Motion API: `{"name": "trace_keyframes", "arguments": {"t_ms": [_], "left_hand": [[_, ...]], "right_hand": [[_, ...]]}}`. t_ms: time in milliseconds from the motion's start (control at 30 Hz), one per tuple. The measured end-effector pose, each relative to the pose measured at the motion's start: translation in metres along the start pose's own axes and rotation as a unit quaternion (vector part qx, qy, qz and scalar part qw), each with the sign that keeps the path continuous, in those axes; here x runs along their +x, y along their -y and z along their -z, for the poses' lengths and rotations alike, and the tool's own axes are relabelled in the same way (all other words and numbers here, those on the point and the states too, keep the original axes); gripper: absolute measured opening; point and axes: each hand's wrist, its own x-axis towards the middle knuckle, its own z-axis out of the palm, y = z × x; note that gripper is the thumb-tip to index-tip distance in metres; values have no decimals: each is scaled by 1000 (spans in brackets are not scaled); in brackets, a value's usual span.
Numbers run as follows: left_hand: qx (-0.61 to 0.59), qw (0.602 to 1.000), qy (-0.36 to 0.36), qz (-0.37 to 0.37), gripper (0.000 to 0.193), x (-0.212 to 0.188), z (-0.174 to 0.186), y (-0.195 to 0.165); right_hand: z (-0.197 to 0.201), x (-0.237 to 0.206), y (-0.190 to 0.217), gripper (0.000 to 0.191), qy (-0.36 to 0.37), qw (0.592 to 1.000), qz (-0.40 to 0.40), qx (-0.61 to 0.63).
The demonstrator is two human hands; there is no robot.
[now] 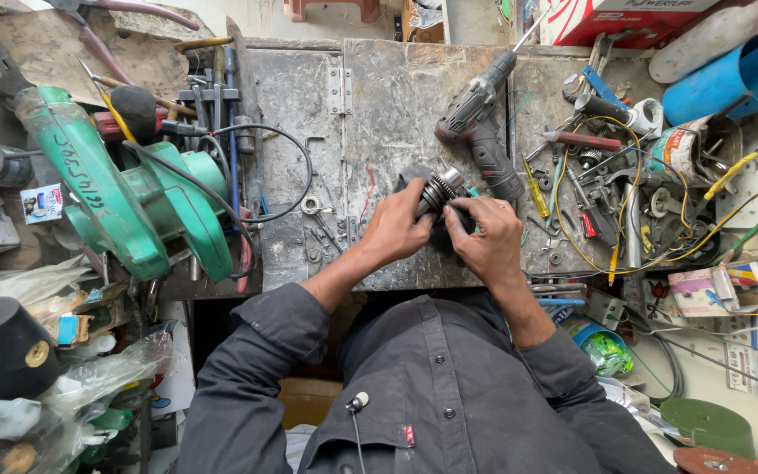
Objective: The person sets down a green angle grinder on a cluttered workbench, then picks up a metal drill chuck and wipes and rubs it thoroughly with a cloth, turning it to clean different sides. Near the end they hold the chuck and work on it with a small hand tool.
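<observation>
Both hands (445,230) grip motor part (440,189) — probably armature.

A worn grey metal workbench (370,105) seen from above under even daylight, crowded with a green power tool (125,193), a cordless drill (480,123), loose wires (625,228), screwdrivers and a blue pipe (734,75)

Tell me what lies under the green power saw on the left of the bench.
Under the green power saw show a black cable, red-handled tools and the bench. Whatever sits beneath its body is covered.
</observation>
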Motion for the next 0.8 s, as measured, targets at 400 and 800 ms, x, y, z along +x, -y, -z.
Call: {"name": "trace_keyframes", "arguments": {"t_ms": [400,800], "left_hand": [[144,979,-77,-121,49,-8,2,-14],[170,981,-33,-85,35,-5,6,-11]], "right_hand": [[-5,-2,6,12,-46,993,97,-42],[-17,-11,-9,18,-50,990,127,-45]]}}
